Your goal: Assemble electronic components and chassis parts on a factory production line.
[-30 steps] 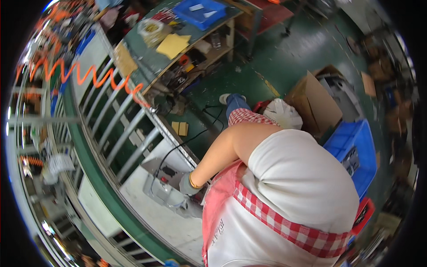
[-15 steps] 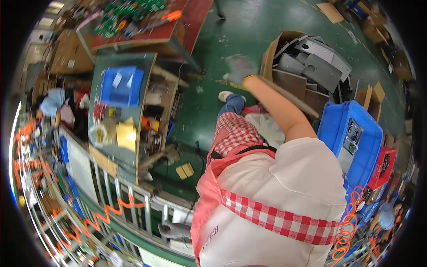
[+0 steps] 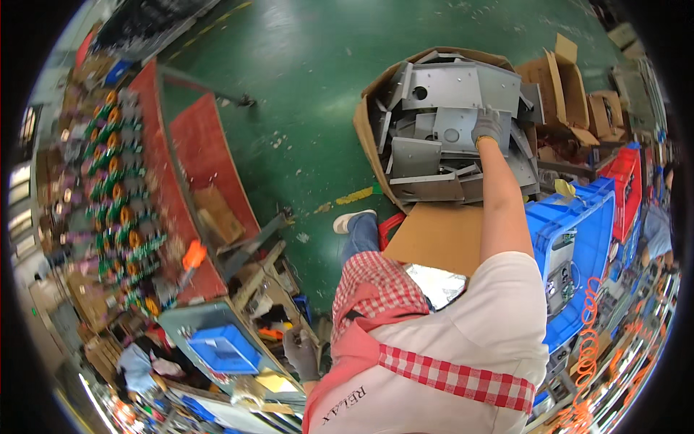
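The gloved right hand (image 3: pixel 486 124) is laid on a grey metal panel (image 3: pixel 454 134) atop a full cardboard box (image 3: pixel 370 137); fingers curled over it, grip unclear. The gloved left hand (image 3: pixel 301 352) hangs loosely curled and empty beside the table (image 3: pixel 189 318).

Single view only: head-worn fisheye, looking steeply down over the person's own shoulder and torso, which fill the lower centre at close range. The green floor (image 3: pixel 289 108) lies straight below and farther off. The right hand (image 3: pixel 486 124), gloved, shows at arm's length near the upper right, on grey sheet-metal panels in a cardboard box (image 3: pixel 372 137). The left hand (image 3: pixel 302 353) sits low by a cluttered table (image 3: pixel 195 322). Straight edges bow toward the dark circular rim. No second view to compare.
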Available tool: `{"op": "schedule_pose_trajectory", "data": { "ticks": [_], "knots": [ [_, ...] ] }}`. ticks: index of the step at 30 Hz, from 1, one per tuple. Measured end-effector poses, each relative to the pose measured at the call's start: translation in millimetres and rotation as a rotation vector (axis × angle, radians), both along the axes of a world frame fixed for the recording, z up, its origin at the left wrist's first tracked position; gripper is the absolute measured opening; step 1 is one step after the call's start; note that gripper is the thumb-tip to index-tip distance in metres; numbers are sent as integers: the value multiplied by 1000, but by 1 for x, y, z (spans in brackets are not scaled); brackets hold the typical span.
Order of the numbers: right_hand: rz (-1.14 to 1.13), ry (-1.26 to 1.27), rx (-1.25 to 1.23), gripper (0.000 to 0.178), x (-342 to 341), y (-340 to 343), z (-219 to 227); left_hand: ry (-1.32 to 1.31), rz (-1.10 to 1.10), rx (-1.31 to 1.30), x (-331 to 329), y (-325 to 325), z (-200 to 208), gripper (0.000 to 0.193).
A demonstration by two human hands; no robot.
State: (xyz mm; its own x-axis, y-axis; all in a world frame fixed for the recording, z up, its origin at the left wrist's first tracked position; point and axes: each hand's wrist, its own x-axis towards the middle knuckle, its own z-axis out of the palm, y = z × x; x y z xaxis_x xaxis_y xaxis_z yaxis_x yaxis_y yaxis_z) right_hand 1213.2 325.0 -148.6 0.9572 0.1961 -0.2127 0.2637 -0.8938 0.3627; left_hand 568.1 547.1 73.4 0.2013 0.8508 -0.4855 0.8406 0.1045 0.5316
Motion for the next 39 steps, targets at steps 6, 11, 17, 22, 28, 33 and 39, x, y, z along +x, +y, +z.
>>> {"op": "schedule_pose_trajectory", "data": {
  "ticks": [6,11,17,22,28,33,39],
  "knots": [
    [-93,444,-90,57,70,13,2,-3,-355,-160,107,71,-57,17],
    [57,295,-153,56,61,-12,13,-74,-679,-77,227,96,-57,17],
    [51,60,-98,52,78,-23,-4,-85,-828,-109,253,86,-75,17],
    [74,419,-245,23,70,-25,19,-123,-988,-15,258,79,-69,19],
    [467,489,-269,32,-11,66,178,-216,-1105,353,318,54,-15,45],
    [822,776,-17,17,-124,147,301,-306,-1213,646,365,28,52,60],
    [311,1346,976,42,-110,152,137,394,-1059,294,282,82,8,48]
  ]
}}
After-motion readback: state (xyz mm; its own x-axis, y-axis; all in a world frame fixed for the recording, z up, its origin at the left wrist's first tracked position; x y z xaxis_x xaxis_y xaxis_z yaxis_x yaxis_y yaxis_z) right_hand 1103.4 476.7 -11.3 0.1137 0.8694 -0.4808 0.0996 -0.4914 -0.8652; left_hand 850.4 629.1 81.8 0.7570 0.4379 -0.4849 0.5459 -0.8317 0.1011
